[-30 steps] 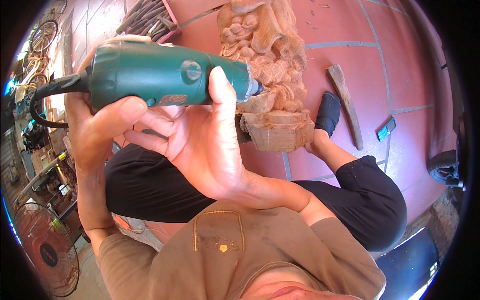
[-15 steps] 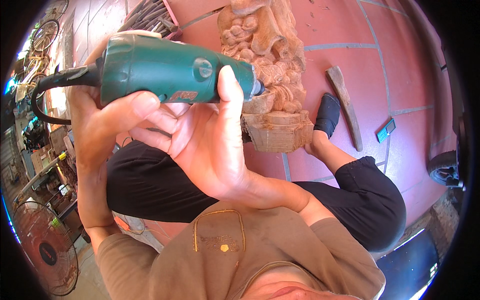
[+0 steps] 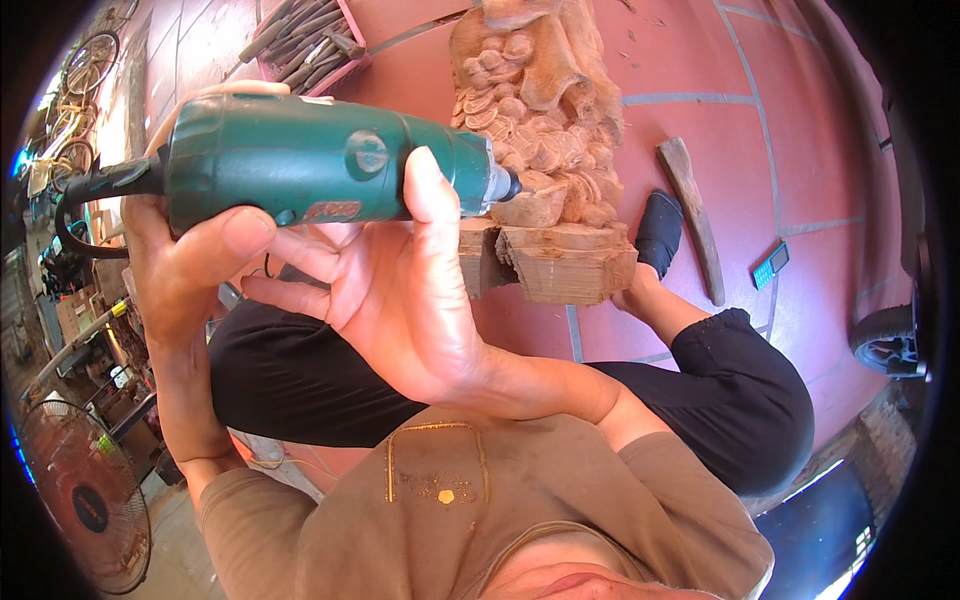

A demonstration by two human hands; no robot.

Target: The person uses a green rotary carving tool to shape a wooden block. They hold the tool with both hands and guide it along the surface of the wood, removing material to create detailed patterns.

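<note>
A green corded die grinder point(image 3: 300, 150) is held up in front of my chest, lying sideways with its metal nose to the right. My left hand point(image 3: 185, 262) grips its rear end, thumb on the near side beside the black cord. Under the front half is my right hand point(image 3: 410, 320), palm up, its thumb pressed upright against the body near the nose; its other fingers reach underneath. No bit is plain to see at the dark tip. Beyond the nose, a carved wooden block point(image 3: 570, 270) with rounded, coin-like relief stands on the floor; contact with the tip cannot be told.
A pink tray point(image 3: 358, 68) of wooden-handled tools sits at the far left. Right of the carving lie a wooden stick point(image 3: 690, 215) and a small phone point(image 3: 771, 264), near my foot point(image 3: 658, 235). A fan point(image 3: 90, 505) and clutter line the left side.
The grinder and both hands have shifted slightly left and down. The carving and tool tray appear a little farther right and lower in view. My grip looks the same.
</note>
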